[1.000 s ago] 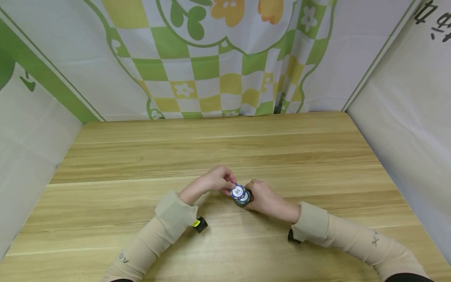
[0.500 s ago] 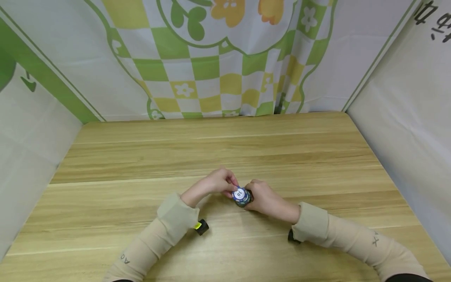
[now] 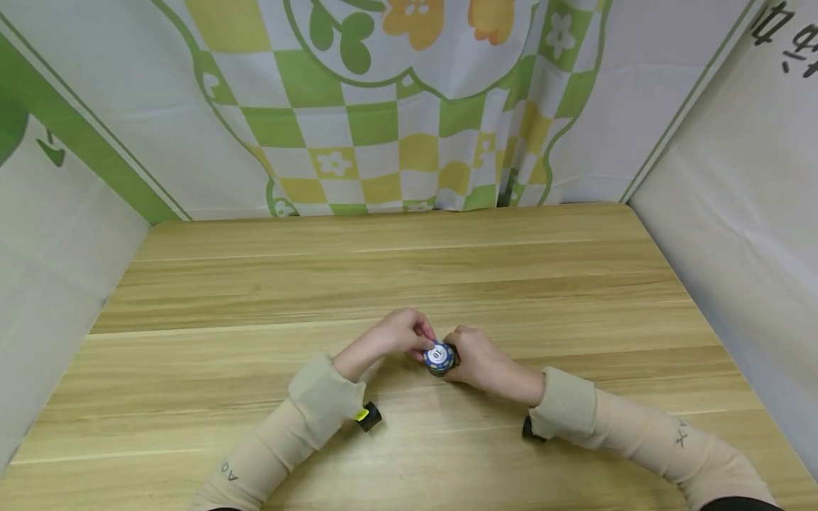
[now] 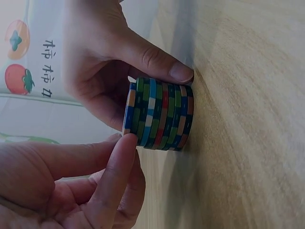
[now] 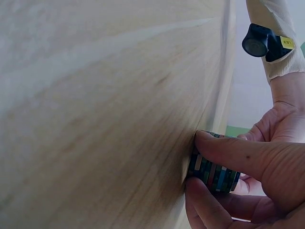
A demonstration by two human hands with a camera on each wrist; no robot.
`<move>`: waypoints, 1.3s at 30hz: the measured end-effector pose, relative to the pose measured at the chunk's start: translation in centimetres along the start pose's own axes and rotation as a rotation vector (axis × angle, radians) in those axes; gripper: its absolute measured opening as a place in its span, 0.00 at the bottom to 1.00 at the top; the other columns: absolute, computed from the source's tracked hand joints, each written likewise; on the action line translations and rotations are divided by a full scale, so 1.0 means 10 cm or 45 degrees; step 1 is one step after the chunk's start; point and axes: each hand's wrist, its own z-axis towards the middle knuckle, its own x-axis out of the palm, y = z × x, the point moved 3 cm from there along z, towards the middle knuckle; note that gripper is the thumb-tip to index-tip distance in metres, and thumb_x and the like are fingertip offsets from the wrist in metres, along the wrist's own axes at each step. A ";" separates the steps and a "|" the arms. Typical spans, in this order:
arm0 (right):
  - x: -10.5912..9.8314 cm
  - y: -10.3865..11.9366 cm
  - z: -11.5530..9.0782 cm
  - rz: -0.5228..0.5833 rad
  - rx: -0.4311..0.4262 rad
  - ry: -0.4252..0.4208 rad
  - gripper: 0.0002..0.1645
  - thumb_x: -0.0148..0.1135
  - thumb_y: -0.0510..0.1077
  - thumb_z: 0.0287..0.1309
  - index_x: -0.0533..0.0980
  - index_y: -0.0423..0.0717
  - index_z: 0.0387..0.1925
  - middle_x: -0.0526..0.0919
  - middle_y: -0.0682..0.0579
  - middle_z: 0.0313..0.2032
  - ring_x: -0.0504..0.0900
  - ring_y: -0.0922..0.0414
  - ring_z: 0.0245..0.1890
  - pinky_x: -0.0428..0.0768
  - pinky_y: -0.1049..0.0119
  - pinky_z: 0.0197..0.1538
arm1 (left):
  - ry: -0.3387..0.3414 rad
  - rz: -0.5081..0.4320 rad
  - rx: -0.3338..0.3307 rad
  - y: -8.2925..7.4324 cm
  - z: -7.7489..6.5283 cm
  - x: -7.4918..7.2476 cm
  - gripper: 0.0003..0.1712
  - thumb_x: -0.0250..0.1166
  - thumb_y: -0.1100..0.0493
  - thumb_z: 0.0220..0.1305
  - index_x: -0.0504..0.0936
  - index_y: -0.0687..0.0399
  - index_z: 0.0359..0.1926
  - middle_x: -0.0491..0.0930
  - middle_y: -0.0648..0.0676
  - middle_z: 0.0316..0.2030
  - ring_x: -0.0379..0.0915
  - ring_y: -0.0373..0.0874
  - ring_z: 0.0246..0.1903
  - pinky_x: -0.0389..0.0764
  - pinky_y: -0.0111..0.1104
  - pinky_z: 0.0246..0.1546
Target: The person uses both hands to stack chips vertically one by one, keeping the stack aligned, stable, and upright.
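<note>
A short upright stack of poker chips (image 4: 162, 114) stands on the wooden table, its edges striped in green, blue, red and pale tones. On top lies a blue poker chip (image 3: 439, 354) marked 10, lined up closely with those beneath. My left hand (image 3: 402, 333) pinches this top chip at its near-left edge between thumb and fingertips. From the other side, my right hand (image 3: 481, 360) grips the stack, its thumb and fingers curled round the lower chips near the table, as the right wrist view shows. The palm side of the right hand is hidden from the head view.
The wood-grain table (image 3: 307, 277) spreads around both hands. Behind it hangs a green, white and yellow checked curtain (image 3: 396, 142). White fabric walls border the left and right sides. Each wrist carries a small dark camera (image 3: 368, 416) under its beige sleeve.
My left hand has moved slightly right and toward me, bringing the blue chip from an offset, overhanging position to nearly flush on the stack. My right hand has stayed in place.
</note>
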 end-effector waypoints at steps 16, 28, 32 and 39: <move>0.00 0.01 -0.01 -0.019 -0.050 -0.022 0.20 0.75 0.36 0.30 0.77 0.34 0.31 0.77 0.50 0.27 0.74 0.59 0.29 0.75 0.69 0.34 | -0.020 0.020 0.016 -0.02 -0.02 0.03 0.04 0.62 0.72 0.53 0.77 0.71 0.31 0.76 0.55 0.23 0.73 0.38 0.17 0.80 0.30 0.25; 0.00 0.00 0.00 -0.003 -0.020 -0.006 0.20 0.75 0.36 0.30 0.77 0.34 0.31 0.76 0.49 0.28 0.75 0.58 0.30 0.76 0.66 0.36 | -0.057 0.067 0.003 -0.04 -0.03 0.04 0.02 0.62 0.71 0.53 0.78 0.69 0.30 0.76 0.54 0.22 0.72 0.38 0.17 0.79 0.29 0.24; 0.01 0.00 0.01 0.004 -0.012 -0.012 0.20 0.75 0.36 0.29 0.77 0.35 0.29 0.76 0.49 0.27 0.75 0.58 0.29 0.77 0.65 0.35 | -0.066 0.091 -0.008 -0.04 -0.02 0.05 0.03 0.62 0.71 0.54 0.77 0.70 0.30 0.76 0.55 0.24 0.74 0.40 0.19 0.79 0.29 0.25; 0.01 0.00 0.01 -0.002 -0.006 -0.019 0.19 0.75 0.36 0.29 0.76 0.35 0.28 0.76 0.50 0.26 0.75 0.58 0.28 0.76 0.65 0.34 | -0.083 0.141 0.011 -0.06 -0.03 0.05 0.03 0.62 0.71 0.54 0.77 0.70 0.30 0.76 0.55 0.24 0.76 0.42 0.21 0.79 0.29 0.25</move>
